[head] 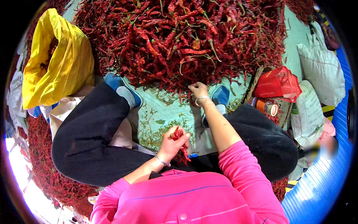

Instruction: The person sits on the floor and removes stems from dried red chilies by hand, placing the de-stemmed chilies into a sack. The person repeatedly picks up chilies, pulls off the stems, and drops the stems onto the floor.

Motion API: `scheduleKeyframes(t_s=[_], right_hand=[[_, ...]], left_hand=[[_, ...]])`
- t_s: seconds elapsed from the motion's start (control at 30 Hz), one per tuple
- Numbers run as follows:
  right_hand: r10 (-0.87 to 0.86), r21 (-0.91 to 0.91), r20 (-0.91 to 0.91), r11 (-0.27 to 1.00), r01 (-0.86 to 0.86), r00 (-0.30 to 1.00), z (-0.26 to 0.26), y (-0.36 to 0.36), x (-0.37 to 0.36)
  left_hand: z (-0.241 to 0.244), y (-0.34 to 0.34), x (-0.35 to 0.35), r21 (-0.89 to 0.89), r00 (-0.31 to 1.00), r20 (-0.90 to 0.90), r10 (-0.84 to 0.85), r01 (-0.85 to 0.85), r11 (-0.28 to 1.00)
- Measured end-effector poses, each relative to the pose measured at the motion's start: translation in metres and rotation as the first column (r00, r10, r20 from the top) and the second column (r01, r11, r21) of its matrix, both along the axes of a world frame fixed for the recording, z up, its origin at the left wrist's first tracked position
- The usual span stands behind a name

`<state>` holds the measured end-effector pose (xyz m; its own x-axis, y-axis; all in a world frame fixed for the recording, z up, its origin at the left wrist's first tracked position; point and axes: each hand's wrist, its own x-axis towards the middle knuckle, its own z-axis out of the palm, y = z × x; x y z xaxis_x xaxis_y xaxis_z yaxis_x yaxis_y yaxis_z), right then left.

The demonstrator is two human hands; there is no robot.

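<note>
A large heap of dried red chili peppers [173,42] lies in front of me. My left hand [173,141], low near my lap, is closed around a small bunch of red chili peppers [183,155]; some stick out above and below the fist. At the near edge of the heap, my right hand [198,91] reaches down with its fingers bent, touching or just beside the peppers. Whether it grips one cannot be seen. Between my legs, green stems and bits of plant [170,130] are scattered on a pale green sheet [151,112].
On the left stands an open yellow bag [70,64] with peppers inside. To the right are a red plastic bag [277,84], a jar with a lid [264,106] and white woven sacks [321,72]. More peppers [53,165] lie behind me at the left.
</note>
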<state>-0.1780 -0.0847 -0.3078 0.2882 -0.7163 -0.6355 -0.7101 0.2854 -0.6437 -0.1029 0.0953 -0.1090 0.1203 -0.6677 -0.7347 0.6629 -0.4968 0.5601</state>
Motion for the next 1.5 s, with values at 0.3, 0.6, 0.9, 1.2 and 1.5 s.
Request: scheduleKeyframes(t_s=[0.3, 0.6, 0.9, 1.2, 1.5], right_hand=[[0.053, 0.195, 0.257, 0.975, -0.105, 0.965, 0.134, 0.003, -0.016], [0.089, -0.003, 0.467, 0.995, -0.100, 0.880, 0.183, 0.115, -0.031], [0.431, -0.131, -0.393, 0.848, -0.513, 0.812, 0.070, 0.006, -0.044], [0.473, -0.360, -0.540, 0.617, -0.699, 0.696, 0.018, 0.017, -0.026], [0.388, -0.269, -0.439, 0.803, -0.531, 0.810, 0.053, 0.042, -0.088]], left_hand=[[-0.006, -0.003, 0.006, -0.078, 0.986, 0.103, 0.130, -0.122, 0.989], [-0.031, 0.003, 0.000, -0.092, 0.948, 0.160, 0.277, -0.265, 0.960], [-0.034, 0.006, -0.022, 0.008, 0.982, 0.170, 0.078, -0.080, 0.997], [-0.034, 0.008, -0.018, 0.105, 0.988, 0.143, -0.061, 0.046, 0.993], [-0.027, 0.002, -0.026, 0.010, 0.985, 0.164, -0.060, 0.059, 0.998]])
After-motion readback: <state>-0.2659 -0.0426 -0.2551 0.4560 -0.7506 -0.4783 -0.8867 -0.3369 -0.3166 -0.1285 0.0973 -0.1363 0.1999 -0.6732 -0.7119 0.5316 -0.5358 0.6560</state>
